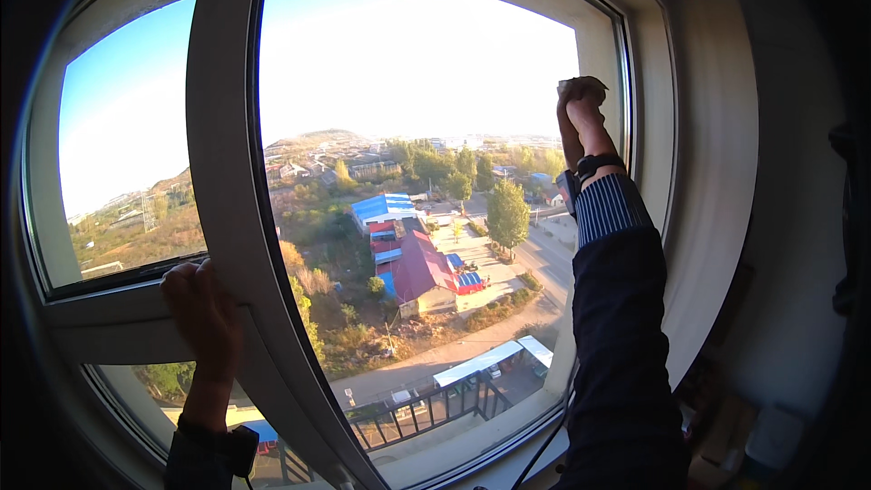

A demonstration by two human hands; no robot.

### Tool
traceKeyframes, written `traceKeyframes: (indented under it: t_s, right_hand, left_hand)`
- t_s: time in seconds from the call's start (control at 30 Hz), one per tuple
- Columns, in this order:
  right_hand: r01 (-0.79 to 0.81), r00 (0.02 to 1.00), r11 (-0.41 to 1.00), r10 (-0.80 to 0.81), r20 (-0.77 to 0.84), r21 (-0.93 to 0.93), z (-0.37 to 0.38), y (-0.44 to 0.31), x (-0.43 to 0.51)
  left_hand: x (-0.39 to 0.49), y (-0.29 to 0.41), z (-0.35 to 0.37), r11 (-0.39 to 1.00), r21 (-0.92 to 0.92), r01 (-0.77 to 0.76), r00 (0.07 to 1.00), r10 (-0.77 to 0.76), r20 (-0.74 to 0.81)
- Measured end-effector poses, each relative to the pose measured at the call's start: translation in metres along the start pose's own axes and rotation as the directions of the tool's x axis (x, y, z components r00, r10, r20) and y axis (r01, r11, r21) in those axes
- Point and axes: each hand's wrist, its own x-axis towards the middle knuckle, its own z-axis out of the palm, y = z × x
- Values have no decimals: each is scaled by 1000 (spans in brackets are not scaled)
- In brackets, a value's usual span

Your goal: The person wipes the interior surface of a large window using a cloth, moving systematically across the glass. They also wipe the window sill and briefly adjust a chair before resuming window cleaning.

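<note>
A large window fills the view, its glass pane (422, 75) bordered by a pale frame. My right hand (584, 107) is raised at the upper right of this pane, with the arm stretched out. In it is a thin, crumpled cloth (596, 84), mostly hidden by the fingers; contact with the glass is hard to judge. At lower left, my left hand (203, 316) grips the frame's crossbar (116, 320), fingers curled over its upper edge beside the thick upright (221, 116).
A dark cable (544, 446) runs down beside my right sleeve near the sill. The window reveal (711, 170) curves along the right. Boxes and a pale container (776, 435) stand in shadow at lower right. Outside the glass is a metal railing (422, 415), with buildings far below.
</note>
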Motion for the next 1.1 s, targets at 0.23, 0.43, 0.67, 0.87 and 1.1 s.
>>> traceKeyframes:
  t_s: [0.23, 0.43, 0.67, 0.87, 1.1]
  right_hand:
    - [482, 860, 859, -502, -97, -170, -14, -37, -21]
    - [204, 978, 962, -208, 7, 180, 38, 127, 36]
    - [519, 784, 804, -583, -214, -290, -38, -90, -37]
    - [430, 840, 843, -505, -198, -323, -29, -18, -24]
    - [-130, 852, 674, -298, -430, -727, -10, 28, -15]
  left_hand:
    - [5, -1, -1, 998, 6, -55, 997, 55, -46]
    - [0, -4, 1, 999, 13, -50, 998, 50, -39]
    - [1, -3, 1, 999, 33, -33, 999, 33, -14]
    - [2, -11, 5, 996, 39, -84, 995, 86, -53]
    - [3, -4, 3, 999, 15, -45, 998, 46, -51]
